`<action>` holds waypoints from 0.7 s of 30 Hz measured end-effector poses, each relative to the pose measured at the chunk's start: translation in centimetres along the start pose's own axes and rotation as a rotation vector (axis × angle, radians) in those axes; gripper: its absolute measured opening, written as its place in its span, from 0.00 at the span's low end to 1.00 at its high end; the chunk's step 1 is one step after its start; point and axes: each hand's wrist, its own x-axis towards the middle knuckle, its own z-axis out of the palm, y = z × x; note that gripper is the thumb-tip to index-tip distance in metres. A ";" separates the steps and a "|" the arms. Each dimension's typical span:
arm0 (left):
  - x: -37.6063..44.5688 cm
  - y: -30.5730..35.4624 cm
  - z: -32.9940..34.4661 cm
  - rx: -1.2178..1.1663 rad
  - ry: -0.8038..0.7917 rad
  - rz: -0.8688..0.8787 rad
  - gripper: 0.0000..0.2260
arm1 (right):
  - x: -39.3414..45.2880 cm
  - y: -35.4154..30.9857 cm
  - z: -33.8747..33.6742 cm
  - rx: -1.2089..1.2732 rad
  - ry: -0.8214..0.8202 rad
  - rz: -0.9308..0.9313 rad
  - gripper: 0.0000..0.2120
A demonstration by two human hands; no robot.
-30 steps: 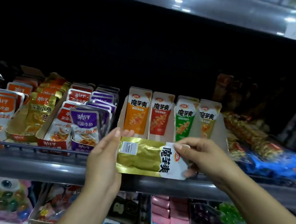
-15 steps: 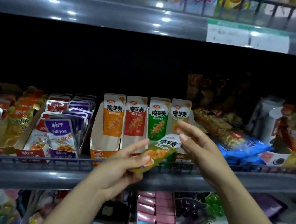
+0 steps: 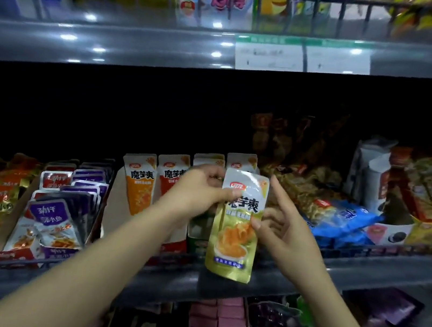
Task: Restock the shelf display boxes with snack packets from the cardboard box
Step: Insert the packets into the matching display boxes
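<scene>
A: The yellow-green packet [image 3: 236, 223] was tilted low a moment ago — now it hangs upright, lifted in front of the display boxes [image 3: 174, 202].

B: Left hand [image 3: 202, 189] pinches its top edge; right hand [image 3: 281, 227] touches its side, fingers spread.

A: Progress?

B: Four columns hold packets — this one isn't in yet. The cardboard box is out of view.

A: Room?

B: Dark space above the boxes; the wire rail [image 3: 365, 246] guards the shelf's front.
</scene>
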 end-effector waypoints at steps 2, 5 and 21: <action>2.2 1.1 0.3 0.064 0.051 0.026 0.08 | -0.2 0.9 -0.1 -0.081 0.114 -0.028 0.34; 5.3 2.2 0.4 0.077 0.155 0.025 0.14 | -0.9 3.2 0.5 -0.297 0.057 -0.066 0.27; 10.9 -3.8 2.4 0.699 0.246 0.285 0.13 | -1.8 8.0 2.2 -0.908 0.010 -0.335 0.22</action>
